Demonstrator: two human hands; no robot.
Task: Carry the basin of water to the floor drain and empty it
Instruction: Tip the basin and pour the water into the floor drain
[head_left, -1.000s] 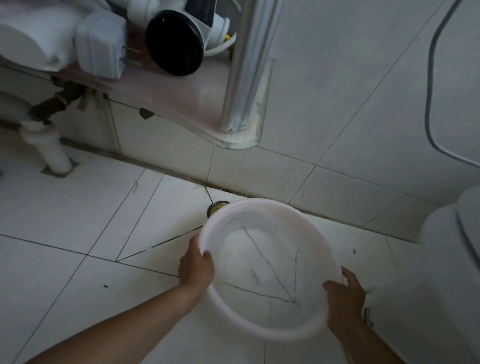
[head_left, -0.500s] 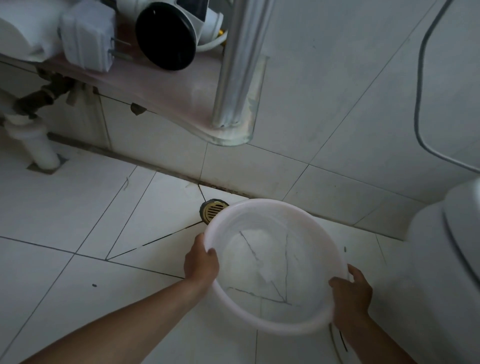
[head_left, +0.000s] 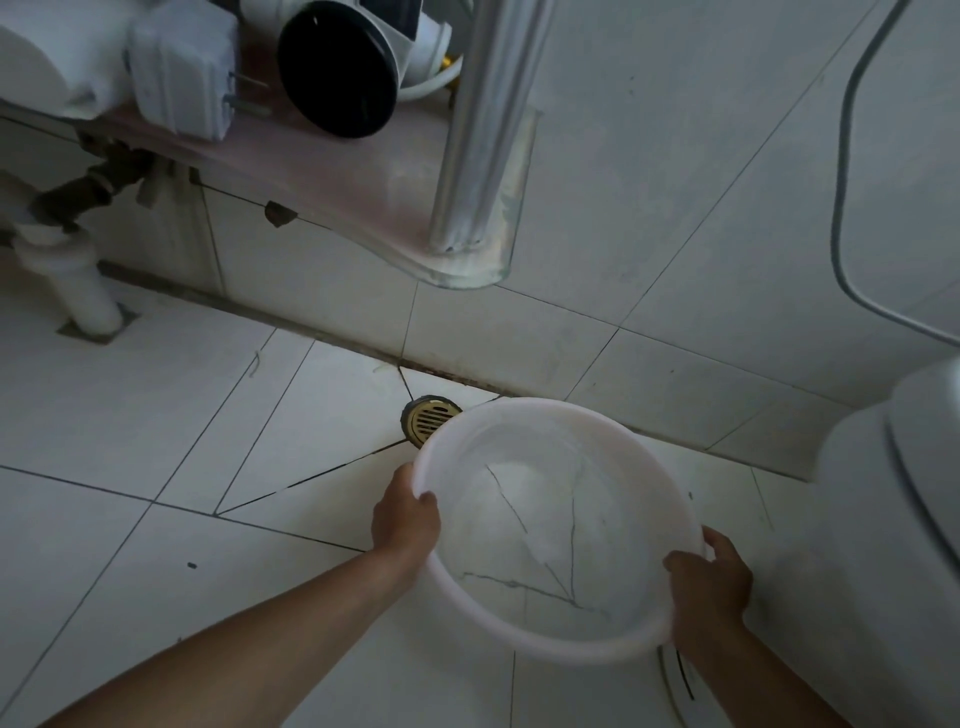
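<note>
— Where do we have the basin?

— We hold the white basin (head_left: 519, 408) by its rim over the tiled floor (head_left: 156, 415), close to the wall (head_left: 675, 208). Its far edge covers the right part of the brass floor drain (head_left: 428, 418). We cannot tell whether its bottom touches the tiles.

— And our grip?

— Our left hand (head_left: 405, 519) clamps the left rim, thumb hooked over the inside, the other fingers hidden behind the basin's side. Our right hand (head_left: 711, 582) grips the near right rim, thumb inside and fingers curled round the outside. Their tips are out of sight below.

— Can we see the water?

— Barely. The basin is translucent, and the grout lines show through its bottom bent and wavering. The surface itself is hard to make out, so we cannot say how full it is.

— What is cut off around us?

— The toilet (head_left: 893, 493) on the right runs out of view, with only a curved white side and a lid edge showing. A grey cable (head_left: 844, 182) loops down the wall above it and leaves the frame at both ends. At the top a pink shelf (head_left: 332, 166) carries a white box (head_left: 182, 73) and a black disc (head_left: 337, 67), both cropped by the upper edge. A shiny metal pole (head_left: 483, 130) stands on its corner. To the left a white pipe (head_left: 85, 288) enters the floor, its upper part lost under the shelf.
</note>
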